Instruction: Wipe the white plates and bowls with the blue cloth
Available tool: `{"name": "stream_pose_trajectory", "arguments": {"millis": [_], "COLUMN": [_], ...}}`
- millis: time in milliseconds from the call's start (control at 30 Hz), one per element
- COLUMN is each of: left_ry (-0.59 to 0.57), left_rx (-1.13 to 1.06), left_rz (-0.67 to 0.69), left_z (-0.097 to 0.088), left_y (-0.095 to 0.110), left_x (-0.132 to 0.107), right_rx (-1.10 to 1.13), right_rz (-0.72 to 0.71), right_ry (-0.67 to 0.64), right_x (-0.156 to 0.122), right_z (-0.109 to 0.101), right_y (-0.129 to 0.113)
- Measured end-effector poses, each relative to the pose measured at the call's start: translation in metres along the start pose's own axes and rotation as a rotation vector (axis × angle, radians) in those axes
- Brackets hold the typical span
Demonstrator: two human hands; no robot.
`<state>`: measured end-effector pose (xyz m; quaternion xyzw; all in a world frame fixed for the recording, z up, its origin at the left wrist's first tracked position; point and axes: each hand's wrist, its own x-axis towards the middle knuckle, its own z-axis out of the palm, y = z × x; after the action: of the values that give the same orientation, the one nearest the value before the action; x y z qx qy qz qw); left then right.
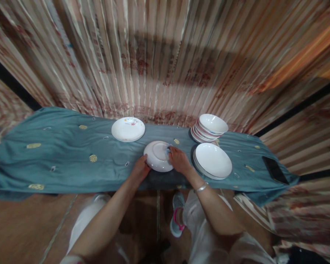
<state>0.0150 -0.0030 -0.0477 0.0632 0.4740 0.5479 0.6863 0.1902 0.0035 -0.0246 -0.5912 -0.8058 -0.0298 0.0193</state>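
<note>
L fingers (pixel 143 159) curl narrow on the near-left rim of the dish (pixel 157 156), thumb on the edge. R fingers (pixel 172 151) are bent over its right rim, gripping too. A small blue bit sits at the R fingertips; can't tell what it is. L hand (pixel 139 170) and R hand (pixel 179 159) flank the dish, 1 each side. There's a silver bangle (pixel 201 187) on the R wrist.

The dish is white and round, so no long axis. It's flipped, underside & foot ring facing up toward the camera, resting low over the cloth (pixel 66 161) at its near-middle. No writing shows on it.

Rel. to the dish:
- The plate (pixel 128 129) is just behind-left, face up, w/ a faint red-blue print too small to read.
- The bowls (pixel 209 127) are stacked behind-right.
- A stack (pixel 213 161) of flat white plates sits just right, close to the R hand.
- The phone (pixel 275 169) is far right, dark, face down or off.
- The curtain (pixel 165 55) is behind, striped, w/ a reddish pattern too blurred to read.
- A shoe (pixel 176 216) is below, on the floor.
</note>
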Motion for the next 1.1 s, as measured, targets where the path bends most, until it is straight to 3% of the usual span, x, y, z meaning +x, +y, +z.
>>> {"name": "stream_pose_trajectory", "arguments": {"millis": [267, 633, 833, 1100], "left_ry": [-0.005, -0.001, -0.016, -0.065], "left_rx": [0.007, 0.013, -0.001, 0.01], "left_rz": [0.012, 0.024, 0.018, 0.057], "left_z": [-0.003, 0.003, 0.005, -0.005], "left_y": [-0.001, 0.001, 0.003, -0.005], "left_x": [0.004, -0.004, -0.006, 0.008], "right_rx": [0.02, -0.006, -0.048, -0.005], "right_rz": [-0.016, 0.035, -0.037, -0.152], "right_ry": [-0.007, -0.142, -0.121, -0.034], "right_x": [-0.023, -0.042, -0.046, -0.047], "right_z": [-0.007, -0.039, -0.034, -0.029], "right_y": [-0.009, -0.027, -0.036, -0.05]}}
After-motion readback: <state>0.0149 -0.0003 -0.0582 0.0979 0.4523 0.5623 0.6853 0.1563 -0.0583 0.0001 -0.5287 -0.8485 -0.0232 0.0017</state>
